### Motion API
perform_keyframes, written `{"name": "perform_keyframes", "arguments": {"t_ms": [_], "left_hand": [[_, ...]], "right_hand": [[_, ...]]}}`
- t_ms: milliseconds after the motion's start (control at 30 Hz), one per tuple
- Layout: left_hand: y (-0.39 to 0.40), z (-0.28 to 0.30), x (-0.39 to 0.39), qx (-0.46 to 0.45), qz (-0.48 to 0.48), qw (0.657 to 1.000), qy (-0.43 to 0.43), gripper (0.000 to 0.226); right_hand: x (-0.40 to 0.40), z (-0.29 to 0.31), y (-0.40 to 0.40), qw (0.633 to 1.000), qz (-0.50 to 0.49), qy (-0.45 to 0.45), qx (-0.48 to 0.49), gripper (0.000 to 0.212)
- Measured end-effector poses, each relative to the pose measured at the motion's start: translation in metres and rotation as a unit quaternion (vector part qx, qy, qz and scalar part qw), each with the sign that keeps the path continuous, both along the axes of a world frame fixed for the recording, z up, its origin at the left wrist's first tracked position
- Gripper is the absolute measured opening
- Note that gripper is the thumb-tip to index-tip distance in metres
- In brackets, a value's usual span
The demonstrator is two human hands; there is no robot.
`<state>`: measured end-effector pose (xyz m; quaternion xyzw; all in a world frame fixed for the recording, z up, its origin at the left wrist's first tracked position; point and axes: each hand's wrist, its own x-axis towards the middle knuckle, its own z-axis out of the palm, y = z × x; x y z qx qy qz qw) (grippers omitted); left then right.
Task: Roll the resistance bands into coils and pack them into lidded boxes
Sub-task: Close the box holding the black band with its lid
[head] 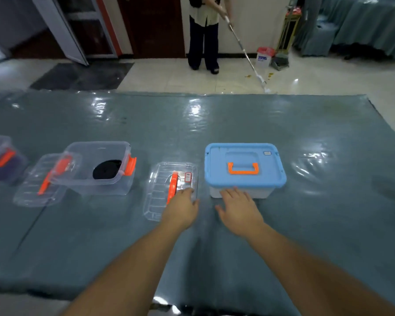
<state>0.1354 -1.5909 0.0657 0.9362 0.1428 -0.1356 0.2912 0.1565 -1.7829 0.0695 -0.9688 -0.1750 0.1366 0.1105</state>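
A clear box [100, 179] stands open at centre left with a black coiled band [107, 169] inside. A clear lid with an orange handle [46, 181] leans against its left side. Another clear lid with an orange handle [169, 190] lies flat in the middle. My left hand [183, 206] rests on that lid's right edge, fingers spread. A blue-lidded box [244, 167] with an orange handle stands closed at the right. My right hand [237, 206] hovers open by its front wall. A third clear box [0, 160] at the far left holds something purple.
The table is covered with a shiny grey-green sheet [214, 124]. Beyond its far edge a person [204, 33] mops the tiled floor. A white bin with a red liner [263, 57] and a dustpan stand by the back wall.
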Motion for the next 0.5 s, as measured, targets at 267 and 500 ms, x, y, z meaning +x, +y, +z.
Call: {"name": "perform_keyframes", "arguments": {"t_ms": [267, 500], "left_hand": [[0.039, -0.005, -0.101, 0.051, 0.069, 0.994, 0.073, 0.051], [0.088, 0.000, -0.148, 0.065, 0.124, 0.986, 0.085, 0.051]], "right_hand": [[-0.063, -0.033, 0.044, 0.994, 0.066, 0.082, 0.007, 0.051], [-0.090, -0.041, 0.088, 0.985, 0.120, 0.124, 0.027, 0.045]]}}
